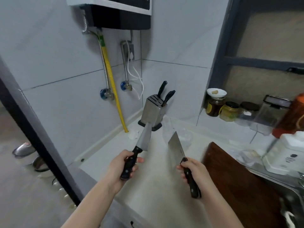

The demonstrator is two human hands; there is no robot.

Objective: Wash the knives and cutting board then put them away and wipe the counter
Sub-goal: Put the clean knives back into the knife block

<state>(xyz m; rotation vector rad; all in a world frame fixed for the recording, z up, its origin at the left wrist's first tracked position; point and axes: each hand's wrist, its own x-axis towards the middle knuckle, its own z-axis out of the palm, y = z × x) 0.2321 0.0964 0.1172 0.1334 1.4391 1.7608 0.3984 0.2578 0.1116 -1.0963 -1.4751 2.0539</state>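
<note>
Knives fill both our hands at the centre of the frame. Our left hand (122, 163) is wrapped round the black riveted handle of a pointed steel chef's knife (144, 139), whose tip reaches toward the base of the slotted steel knife block (153, 109) standing in the corner of the pale table (158, 186). Our right hand (191, 170) grips the black handle of a broad rectangular steel cleaver (176, 148), blade raised and edge-on to us. 2 or 3 other black handles already stick out of the block, with several slots free. The dark brown wooden cutting board (236, 183) lies at the lower right, beside the steel sink (294, 195).

We judge both blades stiff and sharp, and likely slick if wet from washing, so the handles are the only safe hold. The cleaver looks heavier and blade-weighted; it wants a firm, full-fist grip. The chef's knife is lighter and easier to steer into a narrow slot. The board seems rigid and fairly heavy, best lifted by its long edges with 2 hands.
</note>
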